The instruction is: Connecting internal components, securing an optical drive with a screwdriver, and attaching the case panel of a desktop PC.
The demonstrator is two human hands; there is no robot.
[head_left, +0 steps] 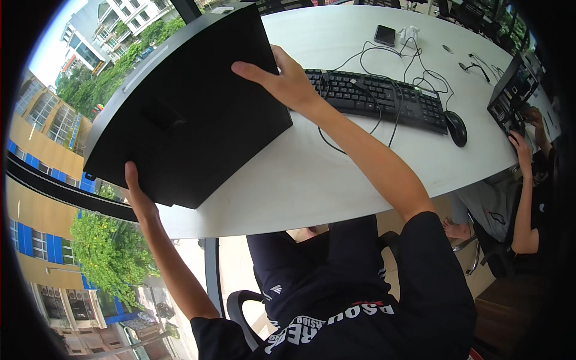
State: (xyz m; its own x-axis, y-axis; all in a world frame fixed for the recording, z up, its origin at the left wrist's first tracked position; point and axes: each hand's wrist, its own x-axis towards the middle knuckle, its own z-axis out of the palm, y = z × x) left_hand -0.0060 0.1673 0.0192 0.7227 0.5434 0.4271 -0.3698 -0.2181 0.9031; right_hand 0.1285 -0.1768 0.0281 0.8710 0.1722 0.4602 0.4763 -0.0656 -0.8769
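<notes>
A large black computer case (192, 120) with a grey front edge is tilted at the left end of the white table, between my two hands. My left hand (137, 189) grips its near left edge, the thumb lying up along the flat black side. Over the far right edge, my right hand (285, 81) is closed, with its thumb pressed on the same panel. The fingers of both hands are mostly hidden by the case. Whether the case rests on the tabletop or is lifted, I cannot tell.
On the white table (258, 198) lie a black keyboard (396, 107) crossed by loose cables, a black mouse (456, 128), a phone (384, 35) and a white adapter (410, 35). At the right another person handles a second computer case (509, 90). Windows border the left side.
</notes>
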